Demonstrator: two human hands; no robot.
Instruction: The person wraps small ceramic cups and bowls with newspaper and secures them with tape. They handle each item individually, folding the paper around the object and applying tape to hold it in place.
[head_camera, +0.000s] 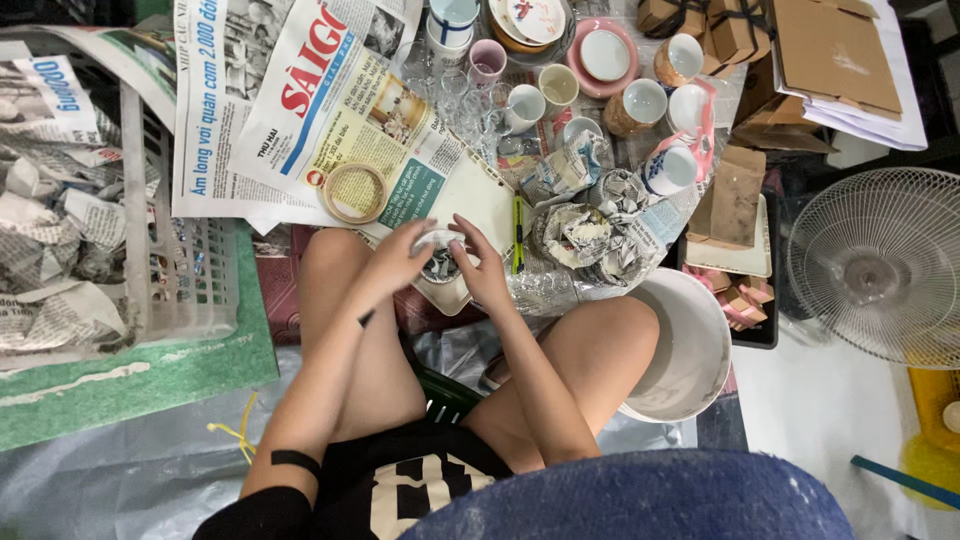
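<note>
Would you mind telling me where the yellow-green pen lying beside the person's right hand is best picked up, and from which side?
Grip the pen at mid-barrel, coming from above. It lies flat, lengthwise away from the person, with the right hand close on one side and newspaper-wrapped bundles on the other, so the long sides are probably crowded.

Single view only, from a camera worn on the head, looking almost straight down over the lap onto the floor. Close enough for bent knees and forearms to fill the middle of the frame. Taking the white bucket as landmark: both hands just left of it at centre, newspaper sheets up and left, cups and saucers above it along the top edge, a white fan to its right, a plastic crate far to its left. Bottom edge filled by blurred blue cloth, nearest the lens.
</note>
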